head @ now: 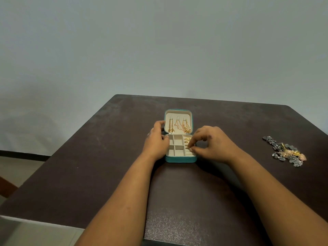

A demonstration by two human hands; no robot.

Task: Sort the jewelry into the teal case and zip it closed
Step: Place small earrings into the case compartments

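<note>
Both forearms reach out over the dark table (110, 157). Left hand (156, 142) wraps the open teal case (180, 159) at its hinge side, steadying it. Right hand (211, 144) pinches something small over the ring rolls (189, 148); what, I can't tell. Gold chains (179, 126) hang in the lid between the hands. Well right of the right hand, a jewelry pile (285, 151).

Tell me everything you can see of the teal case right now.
The teal case lies open mid-table, its lid standing up at the back. The pale lining looks like velvet. Three gold chains hang inside the lid; gold rings sit in the right-hand ring rolls; the square compartments look empty. The left hand holds its left side; the right hand pinches at the ring rolls.
</note>
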